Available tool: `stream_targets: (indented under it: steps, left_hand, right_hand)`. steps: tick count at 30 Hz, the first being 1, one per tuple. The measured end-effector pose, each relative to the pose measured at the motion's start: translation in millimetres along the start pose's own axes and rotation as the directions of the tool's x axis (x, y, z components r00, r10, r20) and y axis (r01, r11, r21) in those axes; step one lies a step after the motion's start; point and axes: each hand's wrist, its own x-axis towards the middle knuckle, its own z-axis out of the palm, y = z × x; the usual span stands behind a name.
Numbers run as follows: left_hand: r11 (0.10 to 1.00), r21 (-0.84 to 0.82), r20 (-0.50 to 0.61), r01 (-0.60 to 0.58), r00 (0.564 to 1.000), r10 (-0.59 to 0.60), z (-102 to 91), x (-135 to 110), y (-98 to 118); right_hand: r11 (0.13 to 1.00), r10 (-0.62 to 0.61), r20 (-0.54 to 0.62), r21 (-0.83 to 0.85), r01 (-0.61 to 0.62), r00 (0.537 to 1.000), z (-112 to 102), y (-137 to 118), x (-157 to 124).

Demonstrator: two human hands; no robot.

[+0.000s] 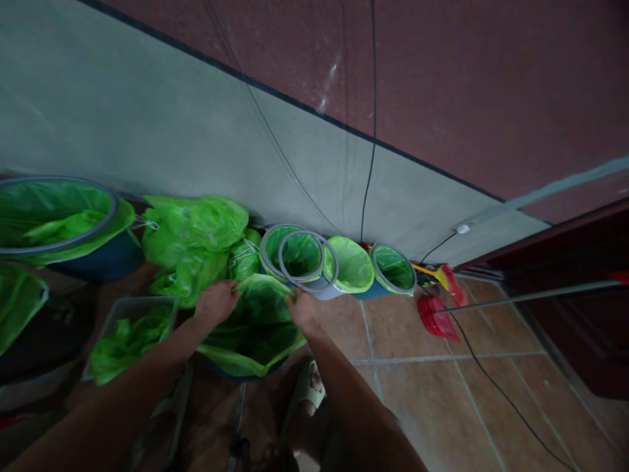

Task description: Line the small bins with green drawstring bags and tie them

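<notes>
A green plastic bag (230, 353) lines a dark blue bin (230, 375) in front of my feet, its mouth spread wide over the rim. My left hand (216, 304) pinches the bag's far left edge. At the far right edge, my right hand (303, 311) grips the same bag, so its back side is drawn up between the two hands. Inside, the bag looks dark and its bottom cannot be made out. Just beyond stand bins with grey rings (322, 261) on top.
Along the wall are a large lined bin (93, 255), a heap of green bags (191, 229), a pale green lined bin (351, 265) and another lined bin (393, 272). A clear tub (115, 311) holds green plastic. A red dustpan (436, 319) and a black cable (484, 373) lie right.
</notes>
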Motion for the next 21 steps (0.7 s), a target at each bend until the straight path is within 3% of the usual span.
stream_targets:
  steps: [3, 9, 21]
  left_hand:
    - [0.997, -0.053, 0.038, 0.051, 0.998, -0.049, 1.0, 12, 1]
    - [0.977, -0.169, 0.083, 0.131, 0.99, -0.118, 0.1, 37, -17]
    - [0.889, -0.369, 0.106, 0.271, 0.963, -0.249, 11.7, 52, -21]
  right_hand:
    - [0.993, 0.054, -0.007, 0.109, -0.053, 0.999, 4, 0, 11]
    - [0.982, 0.082, -0.014, 0.169, -0.079, 0.997, 9, 8, 28]
    - [0.944, 0.213, -0.042, 0.265, -0.194, 0.976, 40, 25, 45]
